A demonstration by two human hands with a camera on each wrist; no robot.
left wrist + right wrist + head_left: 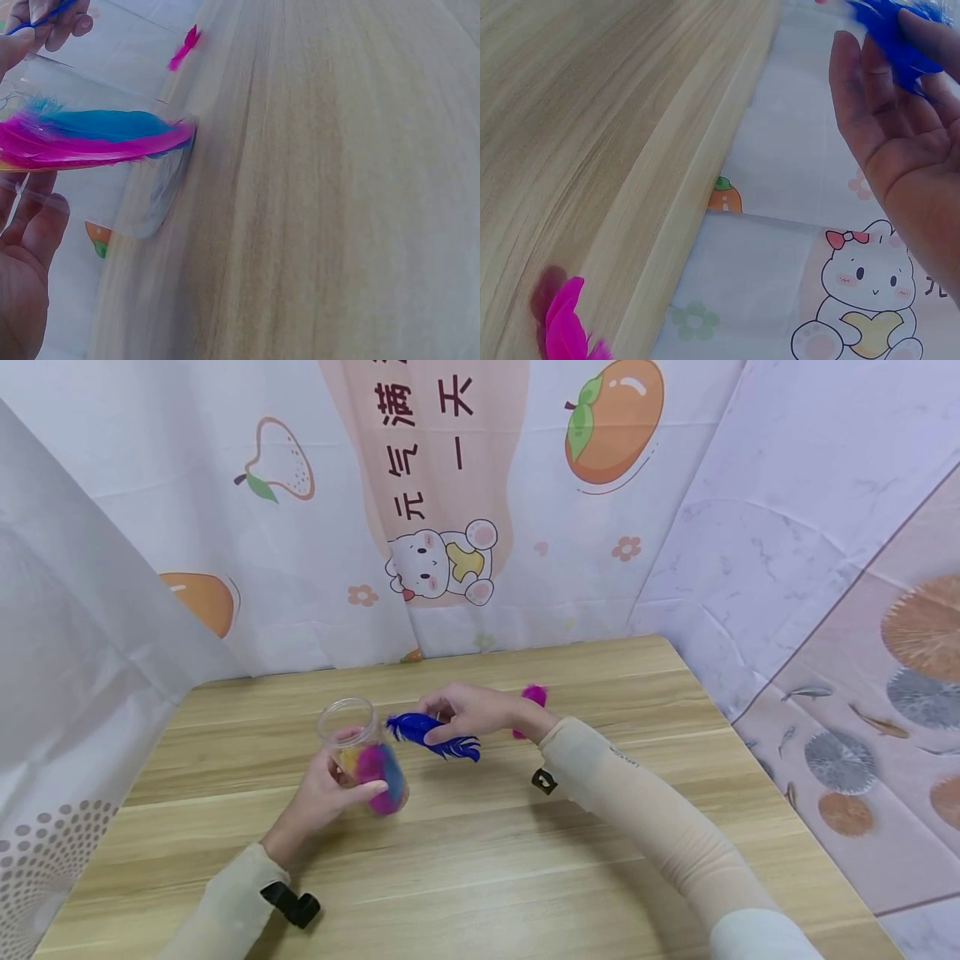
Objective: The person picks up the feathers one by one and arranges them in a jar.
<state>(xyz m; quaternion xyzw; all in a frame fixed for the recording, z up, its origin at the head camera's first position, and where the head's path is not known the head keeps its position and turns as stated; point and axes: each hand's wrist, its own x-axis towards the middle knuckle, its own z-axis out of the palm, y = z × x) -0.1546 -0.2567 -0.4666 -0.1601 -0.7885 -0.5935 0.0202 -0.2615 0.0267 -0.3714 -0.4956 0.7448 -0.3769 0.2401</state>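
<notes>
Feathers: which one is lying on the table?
The pink feather outside the clear jar; the dark blue feather is pinched in the right hand, and the other feathers are inside the jar.

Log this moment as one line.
left hand: holds jar, feathers inside | right hand: pinches blue feather near jar mouth, outside | table: pink feather lying loose

looks like a small, cloth-walled work corner; hard to tell whether in a home or a studio. closed in on three sides by printed hangings (pixel 262 552), with cartoon fruit (pixel 618 427), a cartoon animal (pixel 423 564) and chinese lettering (pixel 395 403), and furnished with a wood-grain table (pixel 450 877).
</notes>
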